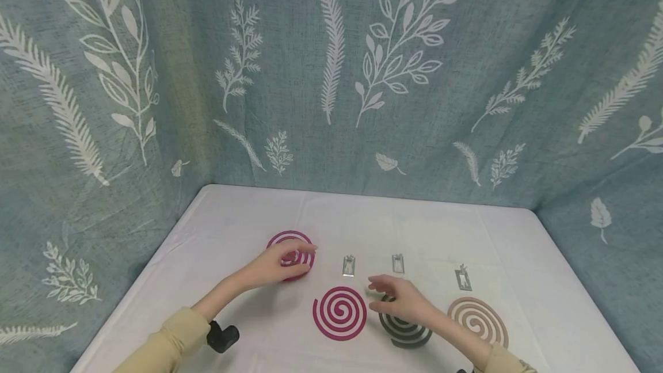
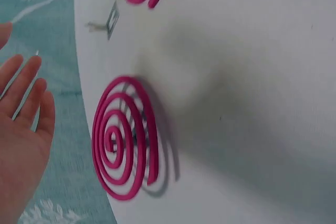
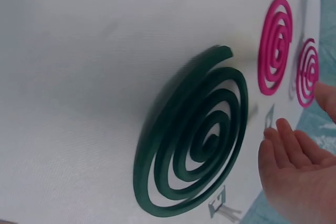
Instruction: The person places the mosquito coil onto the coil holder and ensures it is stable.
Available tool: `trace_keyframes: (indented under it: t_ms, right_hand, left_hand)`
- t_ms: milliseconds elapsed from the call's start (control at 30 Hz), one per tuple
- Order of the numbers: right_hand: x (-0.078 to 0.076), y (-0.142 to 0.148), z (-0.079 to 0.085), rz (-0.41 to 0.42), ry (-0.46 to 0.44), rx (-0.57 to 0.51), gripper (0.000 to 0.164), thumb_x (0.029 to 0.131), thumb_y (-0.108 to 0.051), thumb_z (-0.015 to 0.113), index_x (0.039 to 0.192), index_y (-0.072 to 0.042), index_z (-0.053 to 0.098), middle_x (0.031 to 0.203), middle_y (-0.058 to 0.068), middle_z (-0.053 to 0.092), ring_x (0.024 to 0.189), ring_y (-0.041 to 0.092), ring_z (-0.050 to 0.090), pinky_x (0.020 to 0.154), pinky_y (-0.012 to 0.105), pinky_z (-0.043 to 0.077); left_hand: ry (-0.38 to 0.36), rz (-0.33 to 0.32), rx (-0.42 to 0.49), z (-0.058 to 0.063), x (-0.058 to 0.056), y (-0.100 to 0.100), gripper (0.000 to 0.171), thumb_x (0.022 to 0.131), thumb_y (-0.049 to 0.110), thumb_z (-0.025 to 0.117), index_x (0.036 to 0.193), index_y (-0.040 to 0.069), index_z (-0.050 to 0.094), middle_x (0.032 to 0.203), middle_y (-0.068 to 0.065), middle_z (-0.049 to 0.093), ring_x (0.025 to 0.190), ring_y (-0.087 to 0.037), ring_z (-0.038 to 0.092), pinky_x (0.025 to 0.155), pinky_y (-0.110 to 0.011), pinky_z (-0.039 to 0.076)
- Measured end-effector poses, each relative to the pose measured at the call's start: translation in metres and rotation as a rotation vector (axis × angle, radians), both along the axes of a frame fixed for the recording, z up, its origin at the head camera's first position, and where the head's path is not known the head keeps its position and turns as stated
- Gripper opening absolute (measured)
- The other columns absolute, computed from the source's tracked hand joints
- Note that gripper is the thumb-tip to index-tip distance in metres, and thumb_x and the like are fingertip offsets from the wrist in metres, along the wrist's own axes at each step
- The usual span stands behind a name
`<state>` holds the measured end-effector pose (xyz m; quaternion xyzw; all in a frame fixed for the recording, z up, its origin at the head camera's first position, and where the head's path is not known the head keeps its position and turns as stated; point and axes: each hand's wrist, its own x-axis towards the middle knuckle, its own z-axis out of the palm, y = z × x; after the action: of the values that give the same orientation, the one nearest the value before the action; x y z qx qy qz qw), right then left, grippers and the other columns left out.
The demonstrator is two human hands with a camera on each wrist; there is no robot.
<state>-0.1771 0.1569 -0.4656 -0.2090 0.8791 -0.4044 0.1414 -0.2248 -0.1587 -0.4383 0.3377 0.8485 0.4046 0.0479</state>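
Observation:
A pink mosquito coil (image 1: 294,257) at the left sits slightly raised on a support, with its shadow beneath it in the left wrist view. Over this coil my left hand (image 1: 271,266) hovers, fingers loosely extended and holding nothing. Flat on the table, a second pink coil (image 1: 340,311) lies between my hands. My right hand (image 1: 406,299) is above a dark green coil (image 3: 210,148), partly covering it in the head view; its fingers are relaxed and empty. A tan coil (image 1: 476,322) lies farther right, partly behind the right forearm.
Three small metal coil stands (image 1: 349,266) lie in a row behind the coils, spaced toward the right. A white cloth (image 1: 248,212) covers the table. Blue-green leaf-patterned curtains (image 1: 290,73) enclose its back and sides.

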Motion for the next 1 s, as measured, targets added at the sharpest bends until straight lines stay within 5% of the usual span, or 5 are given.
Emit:
trace_keyframes:
  t_ms: [433,600,767,1000]
  right_hand:
    - [0.001,-0.005,-0.002,0.114,0.019,0.075,0.058,0.083,-0.024,0.071,0.132,0.001,0.051,0.131,0.017,0.057,0.121,0.036,0.053,0.097,0.051,0.045]
    - [0.001,-0.009,-0.003,0.128,0.044,0.163,0.065,0.08,-0.028,0.074,0.134,0.0,0.049,0.134,0.015,0.056,0.124,0.035,0.052,0.099,0.052,0.043]
    - [0.002,-0.01,-0.007,0.14,0.082,0.229,0.07,0.077,-0.028,0.077,0.135,0.0,0.048,0.135,0.014,0.055,0.127,0.033,0.05,0.103,0.049,0.041]
    - [0.001,-0.012,-0.013,0.162,0.169,0.356,0.076,0.076,-0.033,0.077,0.138,-0.002,0.045,0.14,0.011,0.051,0.128,0.028,0.049,0.104,0.043,0.041]
  left_hand:
    - [-0.142,-0.197,-0.235,-0.01,0.009,0.027,0.053,0.082,0.023,0.074,0.129,0.007,0.056,0.128,-0.006,0.06,0.123,-0.026,0.052,0.103,-0.044,0.043]
    - [-0.063,-0.251,-0.328,-0.021,0.009,0.032,0.062,0.075,0.024,0.08,0.128,0.004,0.056,0.122,-0.005,0.061,0.116,-0.02,0.055,0.101,-0.033,0.044]
    - [-0.011,-0.263,-0.366,-0.028,0.011,0.033,0.071,0.068,0.029,0.084,0.128,0.003,0.056,0.112,-0.002,0.06,0.105,-0.015,0.054,0.096,-0.027,0.045]
    - [-0.045,-0.231,-0.375,-0.031,0.012,0.034,0.073,0.067,0.028,0.085,0.129,0.005,0.055,0.112,0.002,0.057,0.106,-0.012,0.051,0.097,-0.027,0.044]
